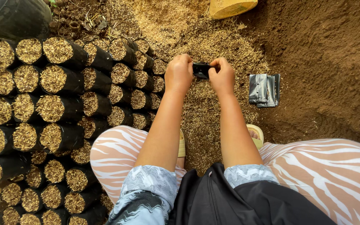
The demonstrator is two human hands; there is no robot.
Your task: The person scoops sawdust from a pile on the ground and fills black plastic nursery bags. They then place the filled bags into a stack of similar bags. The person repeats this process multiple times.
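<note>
Black plastic bag [201, 70] pinched between left hand [178, 75] and right hand [222, 76], above husk-strewn soil [205, 121].

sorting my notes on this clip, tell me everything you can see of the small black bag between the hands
The small black bag looks like thin, glossy plastic. It is empty and held above the husk-strewn ground, pinched at each end: the left hand closes on its left edge, the right hand on its right. Only a short middle part shows between the fingers, so its full shape and whether its mouth is open cannot be told.
</note>
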